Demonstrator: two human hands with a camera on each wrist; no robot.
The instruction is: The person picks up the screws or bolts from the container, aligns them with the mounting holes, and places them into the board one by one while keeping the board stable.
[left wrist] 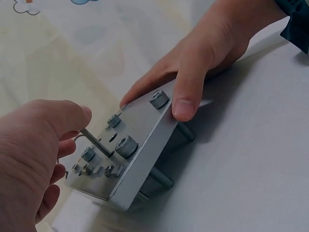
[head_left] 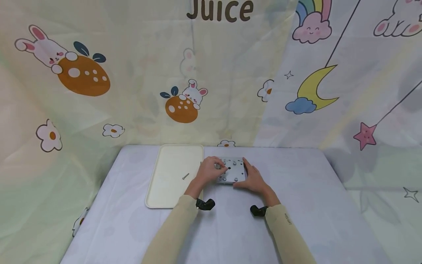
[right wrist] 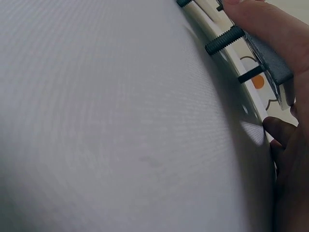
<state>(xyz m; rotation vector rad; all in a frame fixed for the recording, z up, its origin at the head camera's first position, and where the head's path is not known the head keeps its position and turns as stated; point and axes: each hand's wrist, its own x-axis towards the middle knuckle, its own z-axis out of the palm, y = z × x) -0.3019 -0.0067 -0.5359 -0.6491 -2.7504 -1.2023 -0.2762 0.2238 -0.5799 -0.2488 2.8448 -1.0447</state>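
A silver metal plate (head_left: 235,171) with holes stands raised off the table. Several socket-head bolts (left wrist: 126,146) sit in it, and their threaded shanks (right wrist: 225,40) stick out below. My left hand (head_left: 208,171) pinches a thin metal rod (left wrist: 98,143) between thumb and index finger. The rod slants down to the plate, its lower end at a hole among the bolts; its exact kind cannot be told. With my right hand (head_left: 253,179) I grip the plate's right side, thumb on the near edge and fingers at the far edge.
A cream tray (head_left: 165,176) lies left of the plate, with a loose screw (head_left: 185,176) on it. A white cloth covers the table (head_left: 227,227). Behind it hangs a printed curtain (head_left: 138,91). Black cameras (head_left: 206,204) are strapped to both wrists.
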